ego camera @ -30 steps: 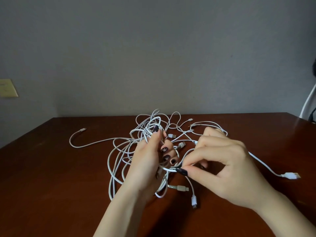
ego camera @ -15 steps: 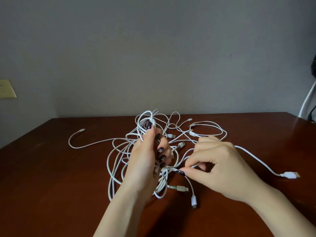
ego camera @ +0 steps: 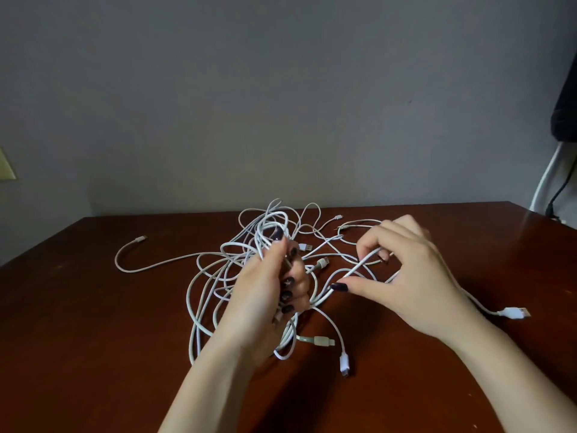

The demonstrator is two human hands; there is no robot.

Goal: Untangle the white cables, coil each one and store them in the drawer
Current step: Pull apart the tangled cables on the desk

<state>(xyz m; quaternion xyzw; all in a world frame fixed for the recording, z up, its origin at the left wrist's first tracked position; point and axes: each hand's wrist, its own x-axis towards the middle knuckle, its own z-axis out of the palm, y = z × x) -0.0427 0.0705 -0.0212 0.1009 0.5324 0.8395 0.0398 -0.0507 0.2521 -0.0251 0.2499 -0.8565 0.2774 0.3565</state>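
A tangle of white cables (ego camera: 215,276) lies in the middle of the dark wooden table (ego camera: 93,339). My left hand (ego camera: 265,295) grips a bundle of loops lifted out of the tangle, fingers curled round them. My right hand (ego camera: 406,276) pinches one cable strand (ego camera: 352,271) between thumb and fingers, just right of the left hand. That strand runs under my right hand to a white USB plug (ego camera: 515,313) on the table at the right. No drawer is in view.
Loose plugs lie near the front of the tangle (ego camera: 344,364) and one cable end reaches out left (ego camera: 140,238). A grey wall stands behind the table. A dark object and cords (ego camera: 555,189) sit at the far right edge.
My left hand has closed tighter on the loops and raised them. My right hand has slid along its strand, up and to the right, pulling it away from the tangle.
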